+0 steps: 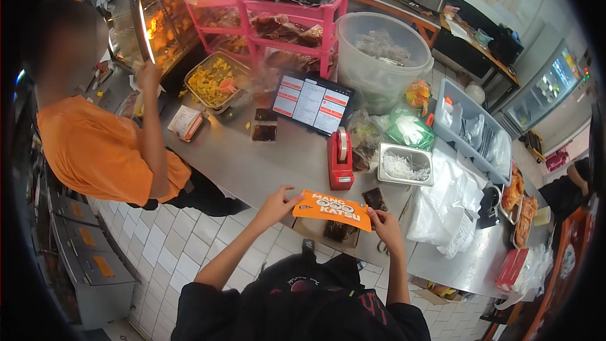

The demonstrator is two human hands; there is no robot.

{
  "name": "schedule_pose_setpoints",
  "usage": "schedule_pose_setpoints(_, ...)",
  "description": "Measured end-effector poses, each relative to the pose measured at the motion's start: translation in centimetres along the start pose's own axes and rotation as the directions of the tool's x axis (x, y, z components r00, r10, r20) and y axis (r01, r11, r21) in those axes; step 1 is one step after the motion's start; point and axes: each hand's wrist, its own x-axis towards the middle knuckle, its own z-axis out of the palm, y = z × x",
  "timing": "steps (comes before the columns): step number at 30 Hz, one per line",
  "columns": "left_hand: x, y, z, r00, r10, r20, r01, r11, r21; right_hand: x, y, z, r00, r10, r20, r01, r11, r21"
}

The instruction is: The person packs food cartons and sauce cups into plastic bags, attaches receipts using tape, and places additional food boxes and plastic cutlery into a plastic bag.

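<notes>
An orange printed card (332, 209) reading "MANG KATSU" is stretched between my two hands over the counter's near edge. My left hand (279, 207) pinches its left end, and my right hand (386, 223) grips the right end. Partly hidden below the card is an open cardboard box (310, 227) with dark packets in it. Just beyond the card stands a red tape dispenser (341, 161). A dark sauce packet (375, 199) lies close to my right hand.
A lit tablet (312, 101) sits behind the tape dispenser. Rightward are a metal tub (406, 165) of white bits, plastic bags (444, 208) and a grey bin (473, 129). Pink shelves (293, 16) stand at the back. A person in an orange shirt (95, 145) works at left.
</notes>
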Motion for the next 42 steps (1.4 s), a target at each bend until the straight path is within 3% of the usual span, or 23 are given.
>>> schedule_pose_setpoints(3,-0.7,-0.7,0.9,0.999,0.039,0.018,-0.039,0.999,-0.011,0.5,3.1,0.5,0.99,-0.124,-0.061,0.113,0.98,-0.161)
schedule_pose_setpoints(4,-1.0,-0.8,1.1,0.998,0.063,0.031,-0.063,0.998,-0.015,0.2,3.6,0.8,0.991,-0.118,-0.061,0.107,0.981,-0.16)
schedule_pose_setpoints(6,-1.5,-0.7,1.6,0.998,0.037,0.046,-0.034,0.998,-0.052,-0.1,4.7,1.9,0.944,-0.291,-0.153,0.276,0.955,-0.11)
schedule_pose_setpoints(12,-2.0,-1.2,3.0,0.997,0.062,-0.055,-0.071,0.981,-0.182,-0.9,5.1,3.5,0.892,-0.37,-0.26,0.351,0.929,-0.119)
schedule_pose_setpoints(16,-2.3,0.3,1.4,0.995,0.061,-0.076,-0.07,0.989,-0.128,-0.6,5.1,3.6,0.909,-0.332,-0.253,0.348,0.937,0.018)
schedule_pose_setpoints(20,-2.3,1.8,0.9,0.999,0.038,-0.015,-0.038,0.998,-0.057,-0.3,6.1,2.8,0.924,-0.305,-0.231,0.294,0.952,-0.08)
schedule_pose_setpoints(25,-2.8,1.0,1.4,0.999,0.039,-0.034,-0.041,0.998,-0.056,-0.6,5.9,3.0,0.919,-0.307,-0.247,0.317,0.948,0.003)
schedule_pose_setpoints(27,-3.0,1.2,1.1,1.0,-0.012,0.012,0.013,1.0,-0.017,-0.5,5.4,2.6,0.926,-0.301,-0.228,0.285,0.953,-0.099)
schedule_pose_setpoints(32,-3.1,-2.2,3.6,0.994,0.11,-0.019,-0.112,0.987,-0.116,0.5,6.8,2.5,0.928,-0.324,-0.185,0.335,0.942,0.03)
schedule_pose_setpoints(34,-3.4,-3.7,5.2,0.926,0.304,-0.223,-0.3,0.952,0.055,0.2,6.1,2.5,0.937,-0.318,-0.146,0.329,0.942,0.061)
schedule_pose_setpoints(36,-3.4,-4.6,6.2,0.925,0.304,-0.23,-0.297,0.953,0.063,-0.5,6.0,2.6,0.941,-0.298,-0.158,0.309,0.949,0.056)
schedule_pose_setpoints(38,-3.5,-5.0,6.5,0.92,0.315,-0.232,-0.307,0.949,0.072,-1.4,6.4,2.1,0.862,-0.465,-0.201,0.436,0.883,-0.175)
schedule_pose_setpoints(39,-3.4,-4.6,6.3,0.915,0.307,-0.262,-0.292,0.952,0.094,-2.8,6.5,1.2,0.793,-0.583,-0.178,0.464,0.767,-0.444)
schedule_pose_setpoints(40,-3.4,-4.2,6.3,0.908,0.298,-0.295,-0.276,0.954,0.115,-4.6,6.0,0.3,0.796,-0.577,-0.182,0.456,0.77,-0.447)
schedule_pose_setpoints(42,-3.6,-3.6,6.1,0.909,0.29,-0.301,-0.276,0.957,0.087,-7.9,5.6,-1.3,0.59,-0.677,-0.441,0.097,0.601,-0.793)
